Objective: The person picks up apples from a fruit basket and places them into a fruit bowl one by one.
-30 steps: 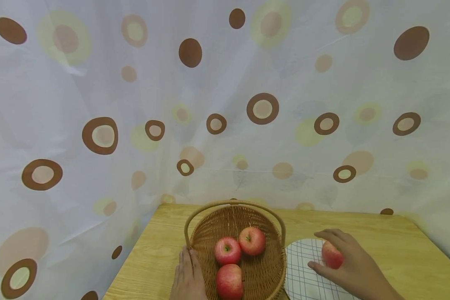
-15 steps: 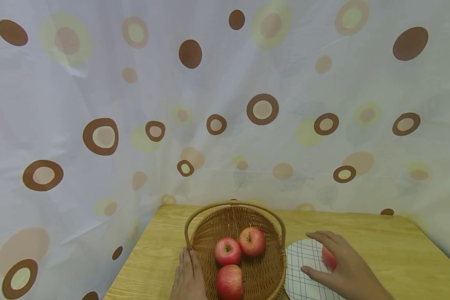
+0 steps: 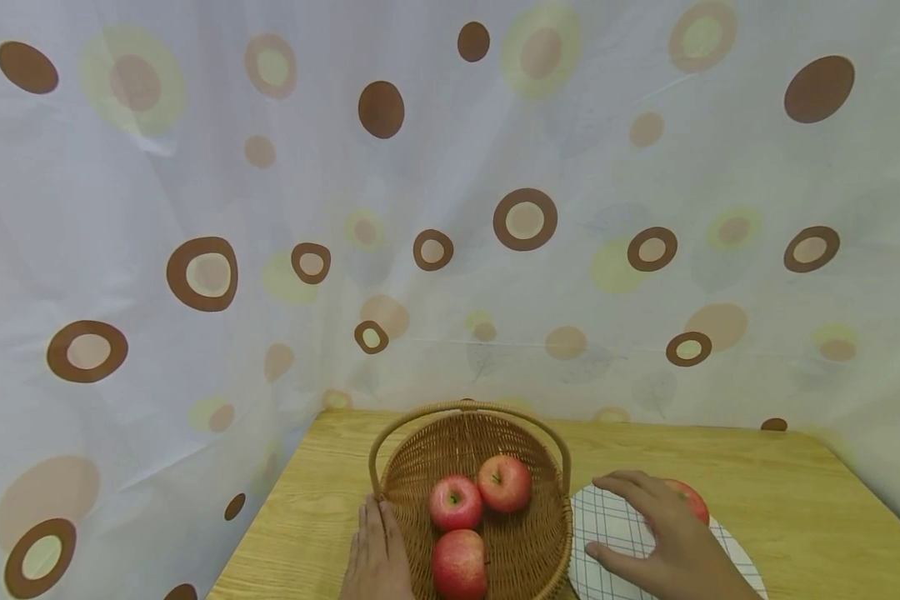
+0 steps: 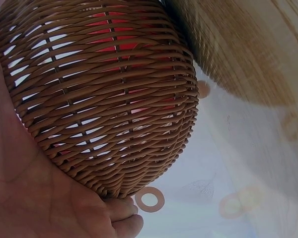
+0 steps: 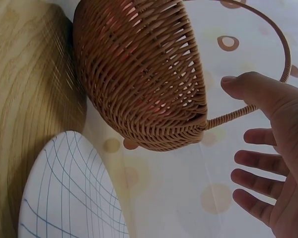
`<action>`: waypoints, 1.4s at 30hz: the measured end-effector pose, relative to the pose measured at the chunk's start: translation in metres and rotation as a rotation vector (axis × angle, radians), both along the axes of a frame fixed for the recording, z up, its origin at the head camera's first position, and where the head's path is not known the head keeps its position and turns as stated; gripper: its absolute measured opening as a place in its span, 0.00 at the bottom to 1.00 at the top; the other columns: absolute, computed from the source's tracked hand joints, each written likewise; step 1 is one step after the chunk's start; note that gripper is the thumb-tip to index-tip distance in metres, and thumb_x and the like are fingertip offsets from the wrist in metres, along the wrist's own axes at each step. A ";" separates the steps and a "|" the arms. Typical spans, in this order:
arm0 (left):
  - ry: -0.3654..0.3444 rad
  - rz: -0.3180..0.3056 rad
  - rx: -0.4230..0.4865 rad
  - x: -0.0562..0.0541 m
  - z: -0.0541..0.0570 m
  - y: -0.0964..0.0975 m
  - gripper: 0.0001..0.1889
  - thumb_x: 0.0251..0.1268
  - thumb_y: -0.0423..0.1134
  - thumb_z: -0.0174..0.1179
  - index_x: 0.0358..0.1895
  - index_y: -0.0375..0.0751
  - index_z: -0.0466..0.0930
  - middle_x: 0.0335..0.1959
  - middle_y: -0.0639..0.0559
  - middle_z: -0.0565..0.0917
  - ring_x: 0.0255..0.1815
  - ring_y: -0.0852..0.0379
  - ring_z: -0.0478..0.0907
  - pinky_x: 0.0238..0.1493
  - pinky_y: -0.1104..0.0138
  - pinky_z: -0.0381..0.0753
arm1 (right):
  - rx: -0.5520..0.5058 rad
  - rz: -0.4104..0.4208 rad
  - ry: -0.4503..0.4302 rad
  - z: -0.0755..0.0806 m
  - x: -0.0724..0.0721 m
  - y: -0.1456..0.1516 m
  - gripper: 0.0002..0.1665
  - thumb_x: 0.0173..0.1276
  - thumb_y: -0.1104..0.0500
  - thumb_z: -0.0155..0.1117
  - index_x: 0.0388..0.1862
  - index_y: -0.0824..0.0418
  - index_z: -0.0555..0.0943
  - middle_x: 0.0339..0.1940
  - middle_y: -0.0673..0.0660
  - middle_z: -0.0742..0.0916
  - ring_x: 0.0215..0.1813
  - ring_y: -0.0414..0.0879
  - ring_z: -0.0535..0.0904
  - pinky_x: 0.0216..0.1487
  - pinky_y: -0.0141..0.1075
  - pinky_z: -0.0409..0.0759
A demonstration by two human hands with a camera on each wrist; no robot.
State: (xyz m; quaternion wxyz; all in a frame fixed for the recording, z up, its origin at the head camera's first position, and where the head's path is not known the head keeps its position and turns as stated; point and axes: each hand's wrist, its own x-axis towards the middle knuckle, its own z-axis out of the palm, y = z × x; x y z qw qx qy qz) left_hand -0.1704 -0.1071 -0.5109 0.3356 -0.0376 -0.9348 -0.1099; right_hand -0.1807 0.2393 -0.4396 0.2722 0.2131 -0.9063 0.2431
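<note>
A brown wicker basket (image 3: 429, 442) with an arched handle holds three red apples, one at the back (image 3: 504, 483). Along its left side lies my left hand (image 3: 377, 554), fingers straight; in the left wrist view the palm (image 4: 35, 198) is against the outer weave. To the right of the basket, over a white plate (image 3: 596, 575) with blue grid lines, hovers my right hand (image 3: 667, 533). Its thumb and fingers are spread apart with nothing between them, as the right wrist view also shows. Partly hidden behind this hand, another red apple (image 3: 690, 498) sits on the plate.
The light wooden table (image 3: 802, 517) extends right of the plate and left of the basket (image 3: 292, 508). A pale curtain (image 3: 450, 167) with brown and yellow dots encloses the back and sides. The basket handle (image 3: 468, 406) arches above its rear rim.
My right hand has moved left, away from the apple on the plate, showing more of the plate's right side. The left hand and the basket have stayed in place.
</note>
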 end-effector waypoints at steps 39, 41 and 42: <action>0.030 -0.008 0.004 0.000 -0.001 0.000 0.32 0.62 0.34 0.67 0.68 0.20 0.74 0.71 0.23 0.75 0.69 0.31 0.79 0.59 0.44 0.85 | 0.027 0.171 0.069 -0.003 -0.005 -0.040 0.36 0.56 0.42 0.86 0.64 0.39 0.83 0.62 0.42 0.85 0.62 0.42 0.82 0.54 0.42 0.88; 0.010 -0.009 0.013 0.000 0.000 0.000 0.33 0.63 0.35 0.68 0.69 0.20 0.74 0.71 0.24 0.74 0.70 0.31 0.78 0.60 0.43 0.85 | 0.034 0.192 0.096 -0.002 -0.006 -0.042 0.35 0.56 0.42 0.86 0.63 0.40 0.84 0.61 0.42 0.85 0.61 0.42 0.83 0.54 0.42 0.88; -0.006 -0.011 0.019 0.001 0.000 0.000 0.34 0.63 0.36 0.68 0.69 0.20 0.73 0.72 0.24 0.74 0.70 0.31 0.78 0.60 0.43 0.84 | 0.036 0.201 0.102 -0.002 -0.006 -0.043 0.34 0.57 0.41 0.86 0.62 0.41 0.84 0.61 0.42 0.85 0.61 0.42 0.83 0.54 0.42 0.88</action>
